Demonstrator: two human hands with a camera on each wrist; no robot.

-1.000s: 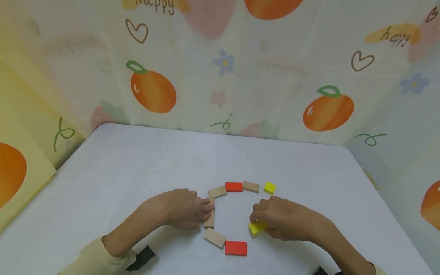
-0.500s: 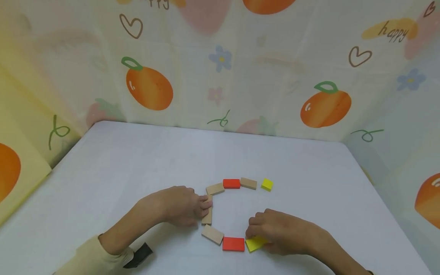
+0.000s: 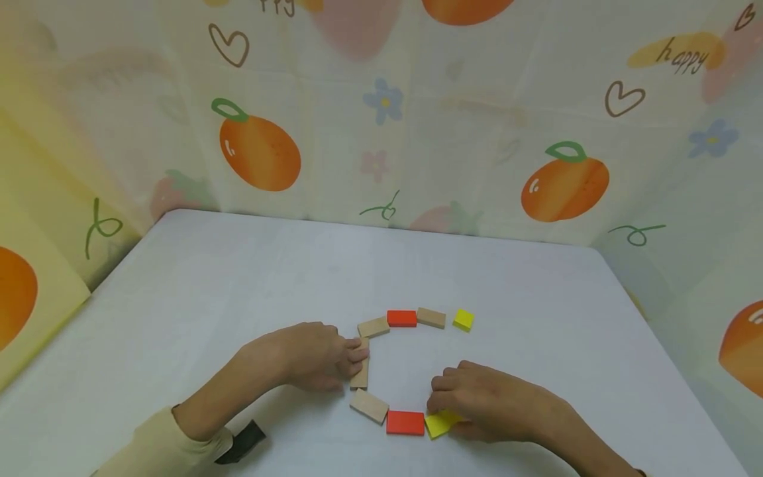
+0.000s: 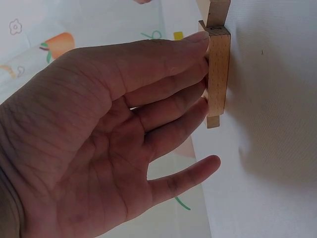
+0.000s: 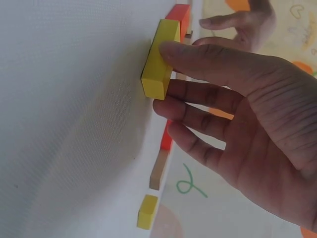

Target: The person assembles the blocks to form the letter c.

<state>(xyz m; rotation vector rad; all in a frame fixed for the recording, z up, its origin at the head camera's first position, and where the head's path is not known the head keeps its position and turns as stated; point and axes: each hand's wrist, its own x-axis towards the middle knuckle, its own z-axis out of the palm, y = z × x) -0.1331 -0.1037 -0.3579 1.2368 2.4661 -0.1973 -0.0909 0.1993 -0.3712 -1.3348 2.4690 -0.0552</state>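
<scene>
Small flat blocks form a curve open to the right on the white table. My left hand [image 3: 316, 358] rests its fingertips on the upright plain wooden block [image 3: 360, 377] at the curve's left; in the left wrist view its fingers look nearly straight. My right hand [image 3: 497, 405] pinches a yellow block [image 3: 438, 425] between thumb and fingers. That block lies on the table with its left end against or very near the lower red block [image 3: 405, 423]. Part of it is hidden beneath the hand in the head view, though the right wrist view shows its long side [image 5: 161, 59].
A slanted wooden block [image 3: 369, 406] links the left side to the lower red one. Along the top lie a wooden block [image 3: 373, 327], a red block [image 3: 402, 318], another wooden block [image 3: 431, 318] and a separate yellow block [image 3: 463, 320]. A patterned curtain [image 3: 334, 132] stands behind the table.
My right hand has brought the yellow block toward me, down beside the lower red block, and has held almost still over the last half second. The left hand stays on its wooden block.
</scene>
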